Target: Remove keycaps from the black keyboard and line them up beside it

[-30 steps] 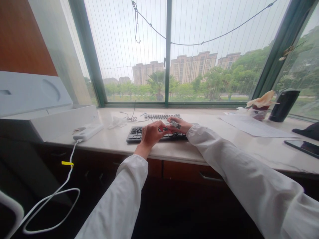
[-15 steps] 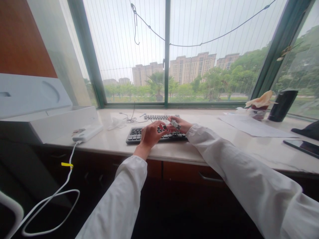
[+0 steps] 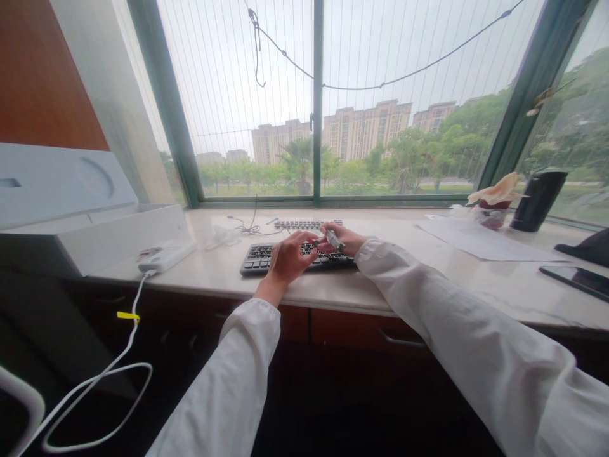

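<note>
Head camera showed both hands over the black keyboard (image 3: 266, 257) on the tabletop (image 3: 428, 279). Right hand (image 3: 346, 238) pinched a small grey tool (image 3: 335, 240); left hand (image 3: 289, 257) curled around a small dark piece. It looked like key work; next needed careful aiming.

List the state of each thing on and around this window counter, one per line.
left hand: fingers curled, resting on the black keyboard
right hand: shut on a small silvery tool
black keyboard: flat on the counter
phone: face up, screen dark
white box: lid raised
black tumbler: upright
</note>
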Demonstrator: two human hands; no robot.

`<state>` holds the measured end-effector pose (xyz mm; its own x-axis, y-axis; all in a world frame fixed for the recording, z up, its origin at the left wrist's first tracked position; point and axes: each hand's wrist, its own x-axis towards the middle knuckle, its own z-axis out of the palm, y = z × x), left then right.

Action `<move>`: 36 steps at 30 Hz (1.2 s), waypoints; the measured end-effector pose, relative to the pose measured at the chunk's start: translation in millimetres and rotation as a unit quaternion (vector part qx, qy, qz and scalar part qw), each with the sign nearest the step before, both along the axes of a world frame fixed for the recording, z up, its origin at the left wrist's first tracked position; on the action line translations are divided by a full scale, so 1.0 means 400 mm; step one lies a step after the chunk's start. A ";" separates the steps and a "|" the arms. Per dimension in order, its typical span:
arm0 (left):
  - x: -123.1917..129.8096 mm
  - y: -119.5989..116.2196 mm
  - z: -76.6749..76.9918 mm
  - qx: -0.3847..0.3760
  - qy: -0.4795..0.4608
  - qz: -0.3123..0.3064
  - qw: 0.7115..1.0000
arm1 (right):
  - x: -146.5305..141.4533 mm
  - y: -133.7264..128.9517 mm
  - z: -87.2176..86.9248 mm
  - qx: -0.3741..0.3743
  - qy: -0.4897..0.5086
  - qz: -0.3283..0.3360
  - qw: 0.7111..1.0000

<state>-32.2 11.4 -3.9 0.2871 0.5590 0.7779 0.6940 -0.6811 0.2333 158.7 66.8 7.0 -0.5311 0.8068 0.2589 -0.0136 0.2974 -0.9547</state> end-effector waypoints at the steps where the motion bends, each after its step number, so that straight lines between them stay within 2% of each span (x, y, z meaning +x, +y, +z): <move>1: -0.001 0.002 -0.001 -0.001 0.000 0.000 1.000 | 0.000 0.003 -0.002 0.004 0.001 0.008 1.000; 7: -0.005 0.011 -0.004 -0.002 -0.002 -0.004 1.000 | -0.001 0.004 -0.005 0.007 0.012 0.022 1.000; 13: -0.005 0.010 -0.002 -0.008 0.002 -0.002 1.000 | -0.003 -0.019 0.009 -0.018 0.018 -0.012 1.000; 19: -0.009 0.019 -0.007 -0.039 -0.013 0.005 0.999 | -0.002 -0.016 0.010 0.004 0.007 -0.018 1.000; 24: -0.009 0.015 -0.004 -0.017 -0.036 0.030 0.999 | -0.004 -0.016 0.007 0.012 0.011 -0.005 1.000; 29: -0.008 0.009 0.000 0.002 -0.040 0.038 0.999 | -0.007 -0.018 0.003 -0.014 0.017 0.001 1.000; 32: -0.007 0.009 0.000 0.005 -0.040 0.038 0.998 | -0.003 -0.006 0.011 -0.016 0.053 -0.050 0.997; 36: -0.008 0.010 0.000 0.005 -0.040 0.043 0.998 | 0.028 0.024 0.034 -0.024 0.173 -0.215 0.961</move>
